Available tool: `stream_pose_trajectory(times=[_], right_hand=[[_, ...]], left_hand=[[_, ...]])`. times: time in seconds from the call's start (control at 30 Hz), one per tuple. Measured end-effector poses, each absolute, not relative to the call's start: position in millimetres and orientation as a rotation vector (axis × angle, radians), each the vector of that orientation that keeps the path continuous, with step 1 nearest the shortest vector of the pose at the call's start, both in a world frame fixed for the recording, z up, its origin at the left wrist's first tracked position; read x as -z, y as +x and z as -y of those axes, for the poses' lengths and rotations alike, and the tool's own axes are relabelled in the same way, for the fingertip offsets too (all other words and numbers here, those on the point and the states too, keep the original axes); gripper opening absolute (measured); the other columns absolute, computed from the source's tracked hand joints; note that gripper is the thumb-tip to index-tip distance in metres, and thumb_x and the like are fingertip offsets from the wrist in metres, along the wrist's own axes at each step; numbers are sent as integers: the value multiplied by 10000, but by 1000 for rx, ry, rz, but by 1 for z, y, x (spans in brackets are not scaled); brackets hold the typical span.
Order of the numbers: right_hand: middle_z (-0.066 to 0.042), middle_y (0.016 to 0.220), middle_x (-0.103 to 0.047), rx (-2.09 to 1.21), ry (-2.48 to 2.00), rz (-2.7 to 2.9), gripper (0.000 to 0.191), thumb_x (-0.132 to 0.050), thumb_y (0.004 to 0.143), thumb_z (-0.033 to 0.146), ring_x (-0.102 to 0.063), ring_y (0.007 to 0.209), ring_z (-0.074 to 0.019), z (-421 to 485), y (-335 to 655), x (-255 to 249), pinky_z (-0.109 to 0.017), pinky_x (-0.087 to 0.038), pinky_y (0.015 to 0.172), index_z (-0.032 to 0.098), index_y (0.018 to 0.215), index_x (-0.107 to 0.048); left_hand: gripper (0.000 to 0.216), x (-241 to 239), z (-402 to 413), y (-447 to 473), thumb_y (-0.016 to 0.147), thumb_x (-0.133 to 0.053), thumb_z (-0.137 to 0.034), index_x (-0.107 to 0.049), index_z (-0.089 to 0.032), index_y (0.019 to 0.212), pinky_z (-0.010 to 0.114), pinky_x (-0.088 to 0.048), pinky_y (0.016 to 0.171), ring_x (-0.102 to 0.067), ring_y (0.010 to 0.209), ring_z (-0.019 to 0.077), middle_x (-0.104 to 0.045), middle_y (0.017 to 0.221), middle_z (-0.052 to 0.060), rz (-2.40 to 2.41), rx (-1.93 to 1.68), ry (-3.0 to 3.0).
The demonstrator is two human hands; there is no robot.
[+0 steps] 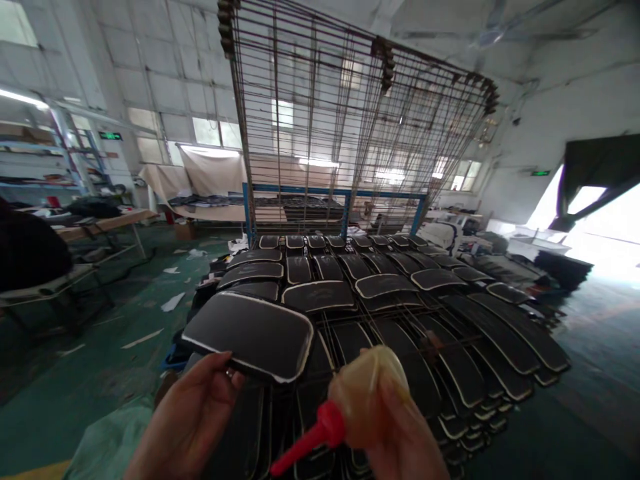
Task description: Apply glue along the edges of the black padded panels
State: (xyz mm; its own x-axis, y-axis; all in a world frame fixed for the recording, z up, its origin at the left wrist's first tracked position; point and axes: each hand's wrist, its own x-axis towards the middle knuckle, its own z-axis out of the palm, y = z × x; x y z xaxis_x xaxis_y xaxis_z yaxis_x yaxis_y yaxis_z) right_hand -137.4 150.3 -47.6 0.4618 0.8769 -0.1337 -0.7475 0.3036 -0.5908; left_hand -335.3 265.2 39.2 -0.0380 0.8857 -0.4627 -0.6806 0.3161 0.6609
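Note:
My left hand (187, 420) grips the near edge of a flat black panel (250, 333) with a pale rim and holds it up over the stack. My right hand (395, 433) is wrapped round a soft yellowish squeeze bottle (367, 387) whose red nozzle (307, 443) points down and to the left, below the panel. Under both hands lie rows of the same black panels (400, 313), overlapped on a wire rack.
A large wire grid frame (350, 133) stands tilted up behind the panels on a blue metal stand (340, 197). Wooden tables (105, 223) and shelving stand at the left. Paper scraps lie on the green floor (100, 347). A bright doorway is at the right.

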Motion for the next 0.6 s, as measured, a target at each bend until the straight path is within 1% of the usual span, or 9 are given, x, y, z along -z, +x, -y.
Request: stream_pose_trajectory(times=[0.07, 0.1, 0.13, 0.2, 0.3, 0.4, 0.47, 0.53, 0.6], right_hand=[[-99, 964, -802, -1223, -564, 70, 584, -1080, 645, 378, -760, 736, -249, -158, -121, 37, -228, -544, 461, 197, 1099, -761], [-105, 984, -802, -1211, -521, -4, 582, -1090, 594, 280, -751, 718, -236, -161, -109, 27, -207, -523, 440, 187, 1064, -761], [-113, 1043, -800, -1156, -472, -57, 593, -1069, 573, 192, -761, 764, -247, -163, -95, 16, -197, -520, 442, 190, 1078, -757], [-87, 1140, -788, -1011, -417, -76, 535, -943, 675, 103, -773, 896, -268, -162, -63, -8, -181, -527, 453, 223, 1155, -740], [-53, 1191, -763, -787, -378, 55, 427, -802, 816, 109, -758, 1003, -232, -147, -15, -32, -173, -576, 513, 252, 1208, -714], [-14, 1133, -767, -602, -602, 298, 329, -822, 866, 180, -758, 992, -221, -119, 14, -35, -184, -601, 527, 329, 1148, -742], [-12, 1145, -775, -583, -699, 355, 368, -862, 848, 163, -761, 977, -221, -100, 17, -28, -190, -631, 571, 342, 1155, -765], [-23, 1207, -782, -610, -759, 345, 458, -923, 798, 126, -763, 1015, -214, -88, 7, -14, -174, -654, 670, 317, 1190, -782], [-16, 1204, -799, -732, -793, 313, 485, -1037, 711, 228, -777, 1013, -220, -86, -14, 5, -181, -665, 695, 325, 1130, -812]], left_hand=[[414, -36, -268, -333, 978, -453, 92, -597, -154, 678, 156, -605, 441, -695, 480, 95, -686, 655, -14, -954, -1312, 275], [411, -34, -269, -332, 979, -462, 87, -604, -151, 675, 154, -605, 446, -691, 486, 92, -687, 658, -14, -947, -1323, 276], [401, -32, -270, -330, 978, -474, 83, -617, -148, 683, 157, -609, 453, -692, 498, 93, -693, 666, -12, -940, -1334, 277], [368, -28, -271, -327, 973, -499, 77, -651, -143, 719, 173, -621, 458, -694, 515, 102, -720, 699, -4, -922, -1357, 297], [339, -22, -269, -323, 956, -521, 80, -678, -154, 768, 244, -685, 519, -767, 638, 159, -772, 784, 18, -851, -1387, 376], [336, -21, -267, -317, 965, -536, 63, -703, -167, 784, 286, -728, 624, -801, 760, 179, -799, 843, 19, -785, -1434, 408], [340, -25, -265, -310, 973, -544, 58, -737, -175, 816, 259, -723, 640, -790, 761, 153, -810, 869, 6, -754, -1473, 382], [366, -29, -261, -299, 971, -539, 73, -749, -184, 816, 231, -710, 628, -777, 735, 130, -808, 851, -13, -718, -1500, 308], [395, -32, -254, -283, 960, -534, 92, -726, -181, 750, 221, -696, 616, -764, 693, 119, -790, 785, -24, -681, -1488, 234]])
